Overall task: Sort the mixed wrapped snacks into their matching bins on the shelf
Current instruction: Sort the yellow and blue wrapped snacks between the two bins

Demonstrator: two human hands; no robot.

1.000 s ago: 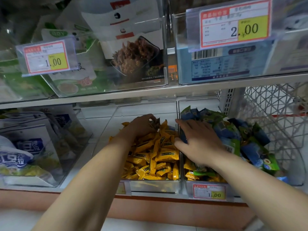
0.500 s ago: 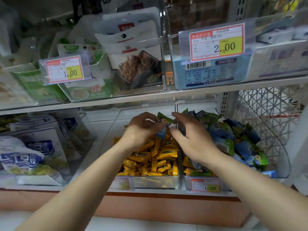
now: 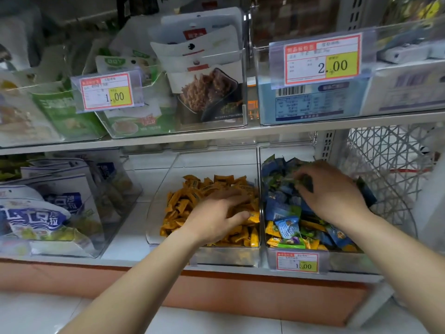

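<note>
Two clear bins sit side by side on the lower shelf. The middle bin holds yellow wrapped snacks. My left hand lies over that pile, blurred, fingers spread and thumb out to the right. The right bin holds blue and green wrapped snacks, with some yellow ones mixed in near its front. My right hand hovers over the back of this bin, its fingers curled round a dark green wrapped snack.
A bin of white and blue bags stands to the left. A white wire basket is at the right. The upper shelf edge overhangs both bins. Price tags hang on the bin fronts.
The hands met over the divider with a green snack between them, then parted. My right hand carried it right over the blue-green bin; my left dropped onto the yellow pile.
</note>
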